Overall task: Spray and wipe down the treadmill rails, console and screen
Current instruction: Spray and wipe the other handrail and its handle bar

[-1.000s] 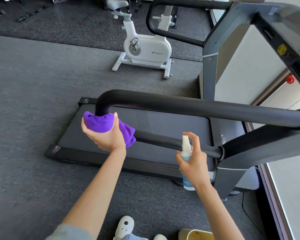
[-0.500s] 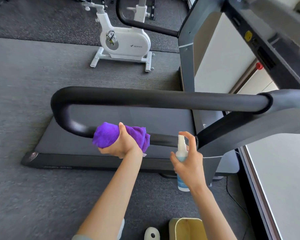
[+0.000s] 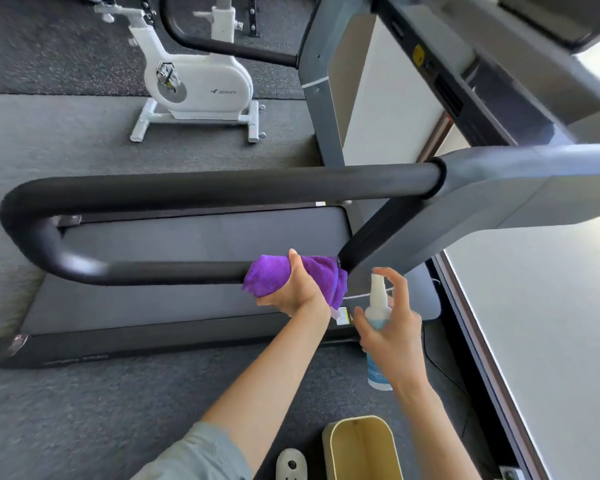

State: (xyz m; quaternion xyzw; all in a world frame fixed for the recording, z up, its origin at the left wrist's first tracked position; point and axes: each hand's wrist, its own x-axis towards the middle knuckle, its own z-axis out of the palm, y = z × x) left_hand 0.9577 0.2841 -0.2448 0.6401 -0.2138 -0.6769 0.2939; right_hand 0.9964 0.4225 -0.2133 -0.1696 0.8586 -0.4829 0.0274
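Note:
A black U-shaped treadmill rail (image 3: 205, 187) loops out to the left from a grey upright. My left hand (image 3: 297, 289) grips a purple cloth (image 3: 267, 275) wrapped round the rail's lower bar, close to where the bar meets the grey upright (image 3: 388, 237). Just to the right, my right hand (image 3: 390, 332) holds a small clear spray bottle (image 3: 377, 299) with blue liquid, upright, index finger arched over its nozzle. The grey console (image 3: 499, 74) slants across the top right; its screen is not clearly visible.
The dark treadmill deck (image 3: 187, 244) lies under the rail. A white exercise bike (image 3: 194, 84) stands behind on the grey floor. A beige bin (image 3: 361, 448) sits at the bottom by my feet. A pale wall or window ledge (image 3: 534, 323) runs down the right side.
My left hand slid the purple cloth rightward along the lower bar, from the rail's bend to its joint at the upright. The right hand kept holding the bottle beside it.

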